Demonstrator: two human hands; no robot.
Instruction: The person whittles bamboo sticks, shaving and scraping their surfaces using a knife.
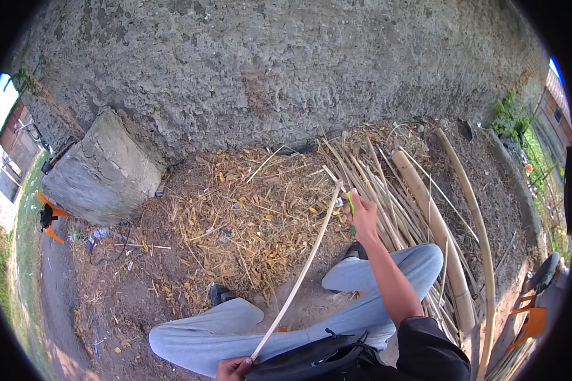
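One pale strip [300, 279], pinched by the left grip [234, 368] at bottom centre, seemingly for steadiness; right grip [362, 213], centre-right, clasps a green tool [351, 204] near the tip.

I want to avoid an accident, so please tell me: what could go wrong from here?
The right hand holds a green tool close to the far end of the long strip; if the tool is sharp, which I cannot make out, a slip might hurt that hand. The strip, held near its other end by the left hand, looks thin and might bend or snap. It crosses over the jeans, so splinters could catch there.
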